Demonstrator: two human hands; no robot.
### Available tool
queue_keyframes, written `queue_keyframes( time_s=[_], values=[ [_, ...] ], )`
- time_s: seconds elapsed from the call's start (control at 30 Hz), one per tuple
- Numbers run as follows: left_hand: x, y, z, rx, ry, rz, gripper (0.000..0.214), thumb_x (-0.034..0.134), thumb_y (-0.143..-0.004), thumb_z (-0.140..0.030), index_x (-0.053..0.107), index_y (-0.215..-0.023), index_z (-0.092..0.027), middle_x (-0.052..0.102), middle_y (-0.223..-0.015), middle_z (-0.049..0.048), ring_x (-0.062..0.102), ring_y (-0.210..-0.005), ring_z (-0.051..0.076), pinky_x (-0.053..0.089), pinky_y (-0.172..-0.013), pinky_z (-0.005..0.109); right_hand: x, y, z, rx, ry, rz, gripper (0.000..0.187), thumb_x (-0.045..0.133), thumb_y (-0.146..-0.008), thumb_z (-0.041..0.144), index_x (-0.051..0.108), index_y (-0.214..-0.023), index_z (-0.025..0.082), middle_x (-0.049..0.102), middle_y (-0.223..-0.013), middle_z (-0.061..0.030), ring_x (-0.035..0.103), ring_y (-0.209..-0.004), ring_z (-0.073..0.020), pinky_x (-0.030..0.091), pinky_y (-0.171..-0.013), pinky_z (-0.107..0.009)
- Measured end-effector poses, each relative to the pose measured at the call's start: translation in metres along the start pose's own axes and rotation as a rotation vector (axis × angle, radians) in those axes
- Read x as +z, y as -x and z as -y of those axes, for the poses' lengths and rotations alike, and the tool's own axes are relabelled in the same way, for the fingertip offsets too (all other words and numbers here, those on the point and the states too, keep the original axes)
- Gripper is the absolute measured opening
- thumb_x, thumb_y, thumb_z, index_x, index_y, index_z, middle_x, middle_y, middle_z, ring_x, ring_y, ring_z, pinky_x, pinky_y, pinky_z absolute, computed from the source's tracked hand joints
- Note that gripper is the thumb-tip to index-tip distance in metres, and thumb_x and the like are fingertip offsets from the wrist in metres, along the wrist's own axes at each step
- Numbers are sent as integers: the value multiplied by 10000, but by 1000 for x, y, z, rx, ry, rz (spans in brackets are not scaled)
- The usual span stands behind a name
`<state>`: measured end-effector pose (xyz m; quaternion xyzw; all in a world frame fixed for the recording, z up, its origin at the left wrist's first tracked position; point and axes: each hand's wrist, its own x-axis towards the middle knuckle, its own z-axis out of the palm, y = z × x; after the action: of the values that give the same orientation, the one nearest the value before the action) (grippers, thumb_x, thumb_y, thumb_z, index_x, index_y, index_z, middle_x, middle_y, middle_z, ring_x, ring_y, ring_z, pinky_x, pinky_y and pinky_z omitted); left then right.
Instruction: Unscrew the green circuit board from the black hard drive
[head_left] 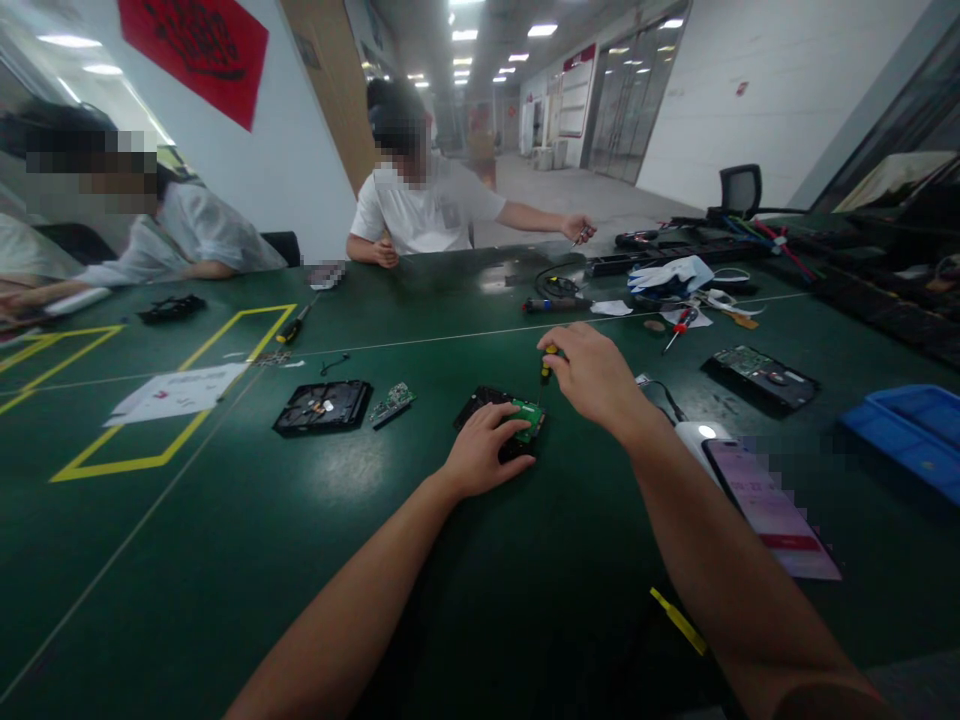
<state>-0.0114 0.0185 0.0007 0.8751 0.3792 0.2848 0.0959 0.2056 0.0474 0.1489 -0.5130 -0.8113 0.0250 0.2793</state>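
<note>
A black hard drive (480, 403) with a green circuit board (528, 417) on top lies on the dark green table (315, 520). My left hand (484, 450) rests on it, fingers curled over its near edge, pinning it down. My right hand (592, 375) is closed round a small screwdriver (547, 367) with a yellow and black handle, held upright with its tip pointing down at the green board.
Another opened hard drive (322, 406) and a loose green board (394, 402) lie to the left. A third drive (759, 375) sits right, near a phone (769, 505) and blue tray (911, 430). A person in white (427, 205) sits across; another person (172, 240) far left.
</note>
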Motion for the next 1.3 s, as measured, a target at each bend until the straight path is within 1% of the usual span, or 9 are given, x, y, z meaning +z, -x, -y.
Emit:
queue_keyframes(
  time_s=[0.13,0.37,0.53,0.63,0.73,0.97,1.07,1.2,1.3],
  values=[
    [0,0,0,2,-7,5,592,751,-873,-521,596,-1401,-302,573,-1451,101,522,-1388,336,401,-1190,586,1,0,0,28,28,-34,80,665,-947,299,685,-974,226,678,-1029,-107,633,-944,-274,467,-791,-400],
    [-1,0,0,12,-13,3,577,731,-889,-532,600,-1394,-285,563,-1462,105,515,-1396,325,411,-1192,567,6,0,-1,94,151,-76,225,664,-963,441,674,-948,218,693,-939,-115,634,-828,-271,445,-713,-389],
    [-1,1,1,6,-9,10,590,740,-879,-540,601,-1397,-293,569,-1451,108,531,-1377,330,417,-1185,576,5,-2,-4,30,67,-25,124,618,-971,250,713,-1045,224,742,-1099,-121,680,-1002,-300,496,-856,-432],
    [-1,1,0,3,-7,8,588,737,-882,-538,601,-1400,-295,569,-1451,105,530,-1377,332,415,-1185,578,4,-2,-4,-39,-36,35,261,561,-965,158,725,-1158,221,742,-1231,-115,682,-1127,-307,493,-985,-455],
    [-1,1,0,1,-5,10,590,747,-875,-533,604,-1396,-296,566,-1456,104,529,-1377,332,415,-1185,576,4,-3,-3,-52,-75,30,339,485,-989,142,730,-1213,213,730,-1290,-117,670,-1190,-310,474,-1047,-466],
    [-1,1,0,6,-11,6,580,737,-884,-538,605,-1393,-293,569,-1457,110,530,-1378,335,413,-1186,578,2,-1,-1,28,67,-22,163,603,-992,285,738,-1020,198,737,-1074,-121,674,-992,-284,487,-892,-414],
    [-1,1,0,6,-14,1,582,735,-887,-535,603,-1395,-284,569,-1456,114,530,-1379,332,406,-1194,573,2,1,-1,83,113,-88,203,666,-970,387,732,-965,194,687,-1086,-126,656,-937,-267,486,-820,-389],
    [0,1,0,6,-14,2,577,733,-887,-539,608,-1391,-287,569,-1457,109,530,-1380,326,407,-1197,560,3,0,-1,12,79,-43,131,642,-977,258,735,-1046,195,700,-1098,-117,659,-1001,-270,492,-859,-391],
    [0,1,0,-1,-15,6,578,737,-884,-536,608,-1392,-293,569,-1457,105,525,-1385,329,405,-1196,564,3,-1,-2,-52,32,-1,235,583,-962,118,723,-1132,199,721,-1174,-102,666,-1045,-260,491,-911,-395]
  ],
)
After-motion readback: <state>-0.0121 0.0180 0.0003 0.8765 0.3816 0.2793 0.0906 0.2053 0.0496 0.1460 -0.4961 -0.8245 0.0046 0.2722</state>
